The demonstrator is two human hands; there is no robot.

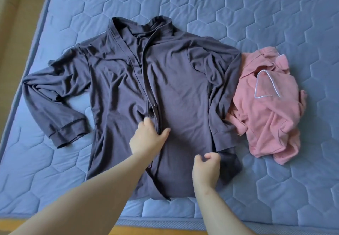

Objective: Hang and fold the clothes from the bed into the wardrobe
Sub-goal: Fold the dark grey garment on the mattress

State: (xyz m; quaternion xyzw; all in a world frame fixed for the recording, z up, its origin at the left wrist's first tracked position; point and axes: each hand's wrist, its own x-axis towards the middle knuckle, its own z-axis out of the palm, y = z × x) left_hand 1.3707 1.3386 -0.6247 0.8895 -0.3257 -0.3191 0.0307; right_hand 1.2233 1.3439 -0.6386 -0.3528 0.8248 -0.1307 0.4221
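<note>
Dark grey shirt (174, 88) is showing as thin, soft matt cloth, creasing finely. Pink garment (266, 121) is reading as thicker matt cloth, with pale piping (268, 73) looking slightly glossy. Mattress (256, 14) is presenting smooth blue quilted fabric, hexagon-stitched, faintly sheened.

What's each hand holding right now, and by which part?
Left hand grips the dark shirt at its button placket. Right hand is curled near the folded-in cuff; grip cannot be told.
</note>
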